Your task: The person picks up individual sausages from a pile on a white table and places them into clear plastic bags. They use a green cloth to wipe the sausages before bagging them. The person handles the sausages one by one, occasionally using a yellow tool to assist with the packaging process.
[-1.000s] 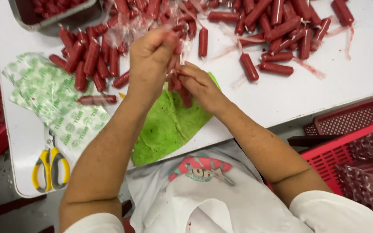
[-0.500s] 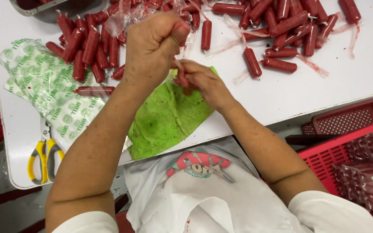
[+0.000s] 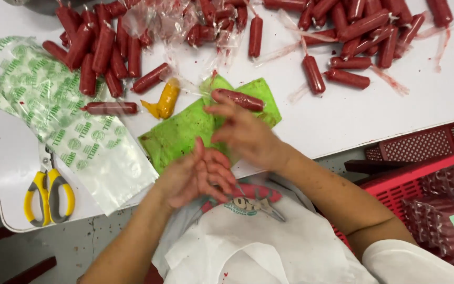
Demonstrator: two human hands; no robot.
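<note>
A red sausage in a clear casing is found lying on the green cloth at the near edge of the white table. Its long axis runs roughly left to right across the view, slightly tilted, with the left end a little farther from the person than the right end. The right hand is placed just below it, fingertips touching or almost touching the sausage; the fingers are loosely spread and are not clamped on it. The left hand is held at the table's near edge, over the cloth's lower corner, with fingers extended and close together, nothing gripped.

A yellow sausage-shaped piece is noted just left of the cloth, pointing away from the person. Loose red sausages are scattered in two groups: a left pile and a right pile, with crumpled clear wrapping between them. A printed green-and-white plastic bag is laid flat at the left, one sausage resting on it crosswise. Yellow-handled scissors lie closed at the near left corner.

A red crate at the right is seen to hold packed sausages in wrapped bundles. A white plastic bag is seen in the person's lap; its contents cannot be told.
</note>
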